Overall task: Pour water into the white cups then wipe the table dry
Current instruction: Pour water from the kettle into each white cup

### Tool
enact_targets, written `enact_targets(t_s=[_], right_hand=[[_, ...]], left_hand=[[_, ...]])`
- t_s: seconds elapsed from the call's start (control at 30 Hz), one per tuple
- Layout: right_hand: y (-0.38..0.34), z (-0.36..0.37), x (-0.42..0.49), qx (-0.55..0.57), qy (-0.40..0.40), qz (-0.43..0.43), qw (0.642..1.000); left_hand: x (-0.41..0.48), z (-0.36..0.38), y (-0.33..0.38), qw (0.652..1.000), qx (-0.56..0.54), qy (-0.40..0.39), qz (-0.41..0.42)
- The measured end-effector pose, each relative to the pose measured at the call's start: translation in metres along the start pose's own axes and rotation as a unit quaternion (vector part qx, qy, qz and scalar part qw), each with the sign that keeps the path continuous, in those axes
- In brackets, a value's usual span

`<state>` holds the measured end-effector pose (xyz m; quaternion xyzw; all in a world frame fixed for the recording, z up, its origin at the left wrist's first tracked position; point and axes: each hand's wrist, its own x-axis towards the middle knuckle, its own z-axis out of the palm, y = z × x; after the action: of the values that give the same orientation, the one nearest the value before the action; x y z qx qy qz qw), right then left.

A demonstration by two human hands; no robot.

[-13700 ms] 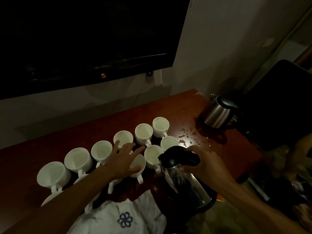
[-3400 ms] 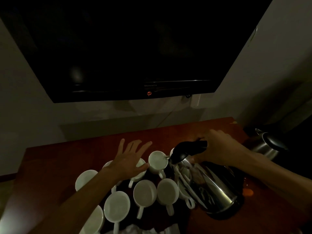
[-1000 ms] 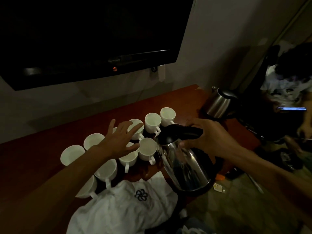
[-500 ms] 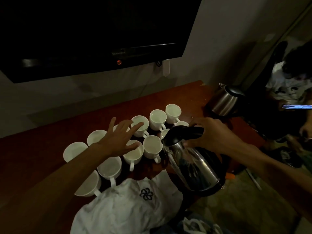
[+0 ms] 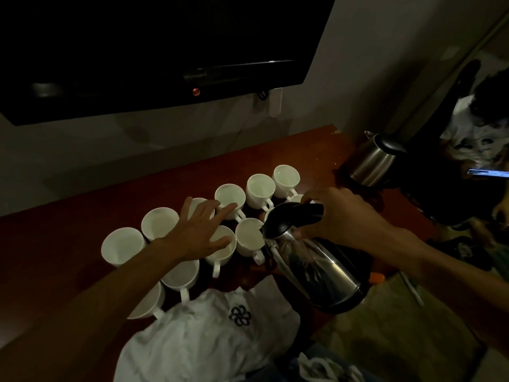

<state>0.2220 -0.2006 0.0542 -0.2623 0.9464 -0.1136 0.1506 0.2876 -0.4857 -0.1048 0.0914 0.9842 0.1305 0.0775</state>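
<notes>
Several white cups stand in two rows on the dark red table (image 5: pixel 68 244), from a near-left cup (image 5: pixel 122 245) to a far-right cup (image 5: pixel 286 176). My right hand (image 5: pixel 338 213) grips the black handle of a steel kettle (image 5: pixel 316 266), tilted with its spout over a front-row cup (image 5: pixel 249 238). My left hand (image 5: pixel 201 230) hovers flat with fingers spread over the middle cups, hiding parts of them. A white cloth (image 5: pixel 209 334) with a dark flower mark lies at the table's near edge.
A second steel kettle (image 5: pixel 374 158) stands at the table's far right corner. A dark wall-mounted TV (image 5: pixel 154 51) hangs above. Another person (image 5: pixel 479 128) sits at the right holding a lit phone (image 5: pixel 487 173). Water drops dot the table near the second kettle.
The kettle stays tilted at the front row, its spout having shifted slightly left toward the cup. My left hand keeps hovering over the cups. The view has drifted a little.
</notes>
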Motion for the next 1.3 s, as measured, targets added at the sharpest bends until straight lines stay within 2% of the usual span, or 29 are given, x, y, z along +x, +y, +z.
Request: enact_targets(t_s=[1.3], right_hand=[[-0.01,0.0,0.027,-0.058,-0.051,0.002,0.997]], left_hand=[[-0.008,0.013,-0.011,0.999,-0.015,-0.007,-0.034]])
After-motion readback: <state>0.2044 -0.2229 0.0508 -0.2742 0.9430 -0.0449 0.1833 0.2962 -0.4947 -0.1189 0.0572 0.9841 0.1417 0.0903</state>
